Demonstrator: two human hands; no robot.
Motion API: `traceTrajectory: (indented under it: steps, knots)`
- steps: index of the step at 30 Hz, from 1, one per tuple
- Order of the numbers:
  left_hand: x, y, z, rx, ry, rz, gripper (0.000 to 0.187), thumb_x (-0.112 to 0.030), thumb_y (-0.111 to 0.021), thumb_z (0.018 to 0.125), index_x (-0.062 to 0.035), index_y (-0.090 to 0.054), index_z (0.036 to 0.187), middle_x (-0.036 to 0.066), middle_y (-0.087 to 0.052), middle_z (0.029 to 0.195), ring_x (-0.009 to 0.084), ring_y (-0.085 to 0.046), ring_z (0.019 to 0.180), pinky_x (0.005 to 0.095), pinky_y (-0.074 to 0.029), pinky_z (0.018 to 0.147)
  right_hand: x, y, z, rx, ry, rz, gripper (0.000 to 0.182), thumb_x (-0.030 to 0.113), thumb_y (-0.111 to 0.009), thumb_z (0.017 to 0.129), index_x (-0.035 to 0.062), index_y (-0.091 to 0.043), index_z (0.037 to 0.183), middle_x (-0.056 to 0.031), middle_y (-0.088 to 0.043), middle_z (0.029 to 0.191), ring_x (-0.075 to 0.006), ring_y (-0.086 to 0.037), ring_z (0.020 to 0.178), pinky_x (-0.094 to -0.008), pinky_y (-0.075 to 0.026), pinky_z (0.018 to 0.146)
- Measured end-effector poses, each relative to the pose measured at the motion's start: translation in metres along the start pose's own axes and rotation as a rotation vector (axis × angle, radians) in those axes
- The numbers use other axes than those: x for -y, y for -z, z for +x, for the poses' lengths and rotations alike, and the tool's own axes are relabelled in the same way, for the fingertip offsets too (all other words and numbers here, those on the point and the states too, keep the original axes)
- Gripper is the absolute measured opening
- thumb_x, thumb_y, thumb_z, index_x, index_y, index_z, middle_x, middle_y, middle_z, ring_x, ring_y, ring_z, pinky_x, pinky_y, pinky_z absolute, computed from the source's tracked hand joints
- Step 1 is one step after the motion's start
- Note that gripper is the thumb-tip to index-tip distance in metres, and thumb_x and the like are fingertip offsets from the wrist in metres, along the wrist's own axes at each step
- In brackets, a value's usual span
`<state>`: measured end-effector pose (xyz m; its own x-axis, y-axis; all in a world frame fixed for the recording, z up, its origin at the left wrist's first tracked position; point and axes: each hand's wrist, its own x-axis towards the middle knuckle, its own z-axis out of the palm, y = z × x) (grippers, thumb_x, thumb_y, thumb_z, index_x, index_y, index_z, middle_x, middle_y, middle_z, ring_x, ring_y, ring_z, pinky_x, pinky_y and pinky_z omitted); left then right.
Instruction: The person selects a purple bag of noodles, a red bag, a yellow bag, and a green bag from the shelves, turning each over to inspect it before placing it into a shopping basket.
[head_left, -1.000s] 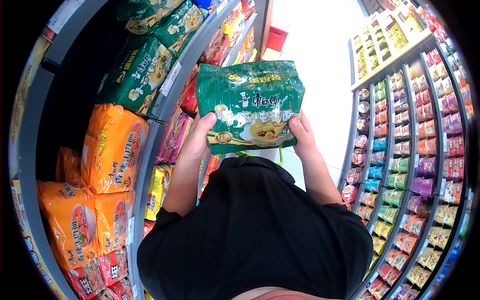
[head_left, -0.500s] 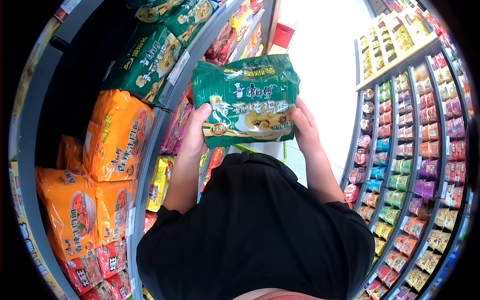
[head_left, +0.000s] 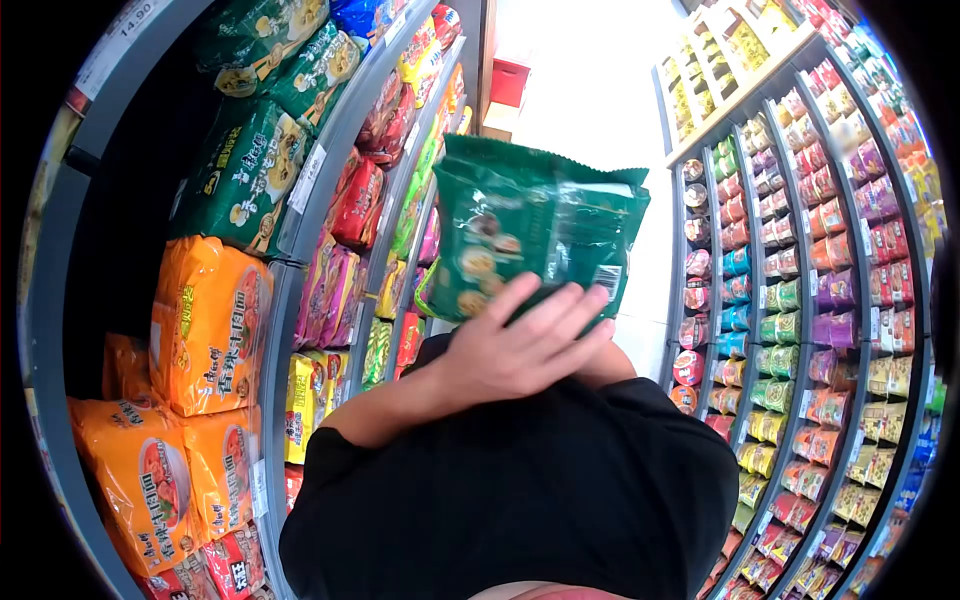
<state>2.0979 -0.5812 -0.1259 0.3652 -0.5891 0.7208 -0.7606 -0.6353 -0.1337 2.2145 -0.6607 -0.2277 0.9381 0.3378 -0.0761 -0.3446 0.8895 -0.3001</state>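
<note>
A green multipack of instant noodles (head_left: 530,230) is raised in front of my chest, its back with pictures and a white barcode label facing me. My left hand (head_left: 520,345) reaches across its lower edge, fingers apart and stretched against the wrapper, slightly blurred. Behind it, at the pack's lower right, is my right hand (head_left: 598,352); most of its fingers are hidden by the left hand and the pack. It appears to support the pack from below.
On the left shelf are green noodle packs (head_left: 245,175) above orange noodle packs (head_left: 210,325), with red packs (head_left: 235,560) lower down. Racks of cup noodles (head_left: 780,325) line the right side. A red box (head_left: 510,82) stands farther along the aisle.
The pack has been turned from its printed front to its back. My left hand has moved from the pack's left side to its lower middle; my right hand has come inward and down.
</note>
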Motion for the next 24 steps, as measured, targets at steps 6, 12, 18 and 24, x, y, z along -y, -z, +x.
traceTrajectory:
  steps: [6, 12, 18, 24]
  knots:
    - [-0.001, -0.007, -0.001, 0.032, 0.062, -0.079, 0.033, -0.020, -0.058, 0.095, -0.0185, -0.067, 0.126, 0.004, -0.064, 0.137, 0.0166, -0.058, 0.123, 0.0444, -0.039, 0.112, -0.004, 0.002, -0.007, 0.032, -0.012, -0.085, 0.058, 0.043, -0.051, 0.106, 0.0027, -0.045, 0.147, -0.0113, -0.058, 0.138, -0.0252, -0.059, 0.123, -0.0398, -0.046, 0.107]
    - [0.030, 0.024, -0.016, -0.013, 0.427, -0.253, 0.073, -0.053, -0.082, 0.077, -0.0128, -0.060, 0.134, 0.016, -0.057, 0.142, 0.0330, -0.057, 0.129, 0.0573, -0.034, 0.116, 0.003, -0.015, -0.014, 0.137, 0.005, -0.261, 0.059, 0.044, -0.051, 0.105, 0.0032, -0.044, 0.148, -0.0118, -0.057, 0.139, -0.0262, -0.058, 0.124, -0.0406, -0.046, 0.107]
    - [0.053, 0.101, -0.014, -0.029, 0.737, 0.015, 0.103, -0.045, -0.094, 0.059, 0.0032, -0.053, 0.141, 0.021, -0.054, 0.139, 0.0380, -0.052, 0.127, 0.0492, -0.043, 0.108, -0.005, -0.064, 0.027, 0.347, 0.054, -0.294, 0.060, 0.044, -0.050, 0.105, 0.0037, -0.043, 0.149, -0.0124, -0.057, 0.140, -0.0271, -0.058, 0.124, -0.0414, -0.047, 0.107]
    - [0.066, 0.160, -0.024, -0.126, 0.823, 0.339, 0.073, 0.004, -0.075, 0.075, 0.0006, -0.053, 0.144, 0.021, -0.053, 0.142, 0.0380, -0.056, 0.126, 0.0430, -0.050, 0.102, -0.015, -0.116, 0.077, 0.620, 0.116, -0.161, 0.067, 0.044, -0.054, 0.102, 0.0050, -0.037, 0.153, -0.0136, -0.054, 0.143, -0.0288, -0.057, 0.128, -0.0448, -0.047, 0.107]
